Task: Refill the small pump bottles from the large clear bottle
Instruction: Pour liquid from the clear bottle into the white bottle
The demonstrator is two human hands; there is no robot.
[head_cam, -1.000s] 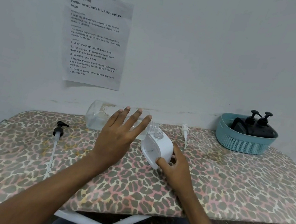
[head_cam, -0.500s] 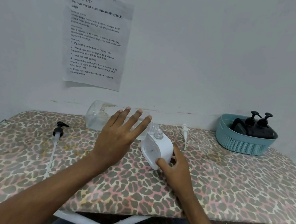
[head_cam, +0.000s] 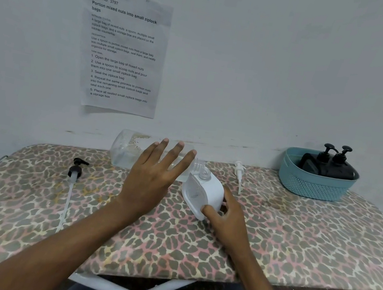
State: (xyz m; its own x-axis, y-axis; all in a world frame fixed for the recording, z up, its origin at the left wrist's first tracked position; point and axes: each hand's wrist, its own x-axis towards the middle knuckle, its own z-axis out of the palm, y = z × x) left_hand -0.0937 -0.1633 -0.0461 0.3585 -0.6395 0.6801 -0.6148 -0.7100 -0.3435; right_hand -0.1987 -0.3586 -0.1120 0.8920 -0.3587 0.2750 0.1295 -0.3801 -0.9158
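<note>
The large clear bottle (head_cam: 126, 152) lies on its side near the wall, its open neck pointing right at the open mouth of a small white bottle (head_cam: 203, 191). A little clear liquid shows in its lower part. My left hand (head_cam: 152, 178) rests on the near side of the clear bottle with fingers stretched over it; the thumb is hidden. My right hand (head_cam: 227, 215) grips the base of the white bottle, which tilts towards the clear bottle's neck. A white pump head (head_cam: 238, 172) lies just right of them on the table.
A black pump head with a long tube (head_cam: 76, 169) lies at the left of the leopard-print table (head_cam: 296, 236). A teal basket (head_cam: 311, 186) at the back right holds two black pump bottles (head_cam: 330, 164). A printed sheet (head_cam: 122, 51) hangs on the wall.
</note>
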